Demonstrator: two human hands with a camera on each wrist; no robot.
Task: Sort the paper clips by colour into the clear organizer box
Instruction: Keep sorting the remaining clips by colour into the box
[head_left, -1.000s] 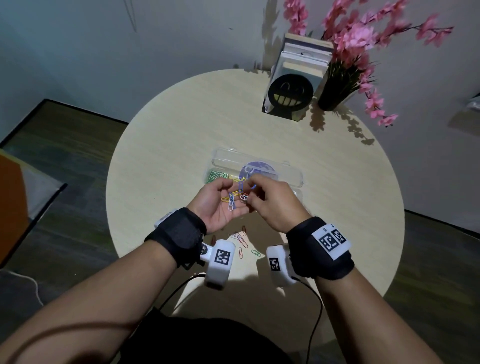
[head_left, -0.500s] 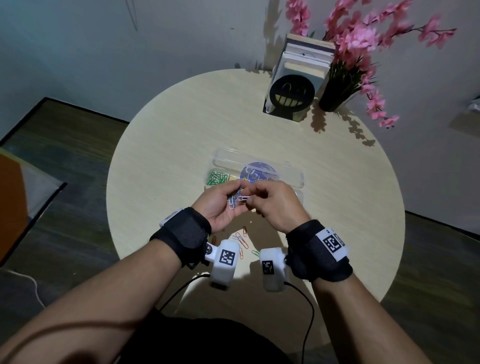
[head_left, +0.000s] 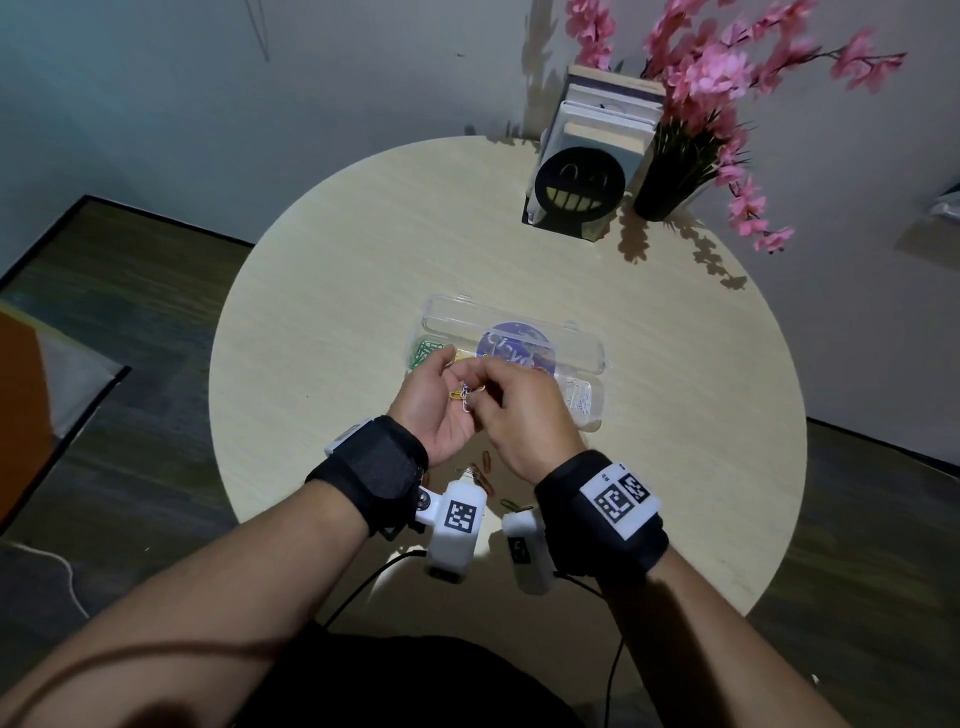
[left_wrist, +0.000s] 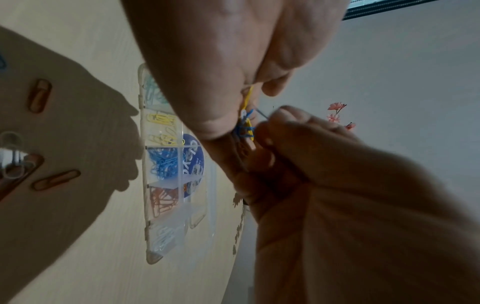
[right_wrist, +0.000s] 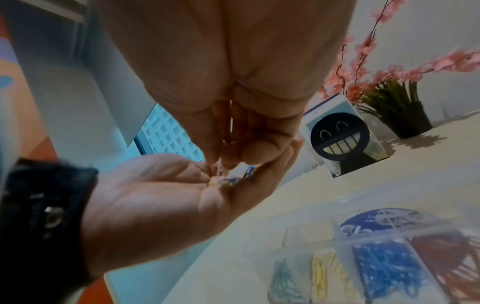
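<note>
Blue and yellow paper clips (head_left: 464, 399) cupped in upturned left hand (head_left: 435, 410), pinched by right hand (head_left: 522, 415), just before clear organizer box (head_left: 592, 358) on pale round wooden table (head_left: 332, 291); white wall behind.

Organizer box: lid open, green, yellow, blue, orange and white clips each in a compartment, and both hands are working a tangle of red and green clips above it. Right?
Not quite. The left wrist view shows the tangle is blue and yellow. The rest holds: organizer box, left hand, right hand.

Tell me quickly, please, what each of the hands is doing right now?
Left hand: cupped palm up, holding a tangle of paper clips.
Right hand: fingers curled, pinching a clip from that tangle.
</note>
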